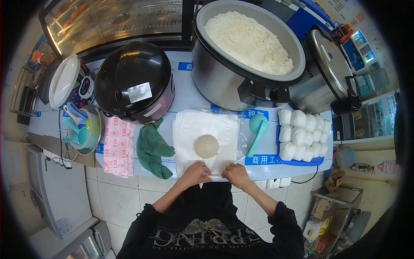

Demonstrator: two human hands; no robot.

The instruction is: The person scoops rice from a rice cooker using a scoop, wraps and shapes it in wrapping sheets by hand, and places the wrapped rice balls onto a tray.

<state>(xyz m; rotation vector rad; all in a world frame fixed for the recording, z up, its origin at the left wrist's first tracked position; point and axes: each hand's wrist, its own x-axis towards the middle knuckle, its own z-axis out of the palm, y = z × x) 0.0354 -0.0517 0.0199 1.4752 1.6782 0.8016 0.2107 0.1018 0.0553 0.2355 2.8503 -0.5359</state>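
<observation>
A round mound of cooked rice rests on a stack of white wrapping sheets, a little below the stack's middle. My left hand pinches the near edge of the top sheet. To its right, my right hand grips the same edge, which looks slightly lifted and folded between them. Clear plastic film shows along the stack's right side. A turquoise rice paddle lies right of it, its round end away from me. Left of the stack sits a crumpled green cloth.
A large open cooker full of rice stands behind the stack. White-wrapped bundles fill a blue tray at right. Pink printed packets, a black-lidded rice cooker and a bowl of scoops stand left. Another steel cooker is back right.
</observation>
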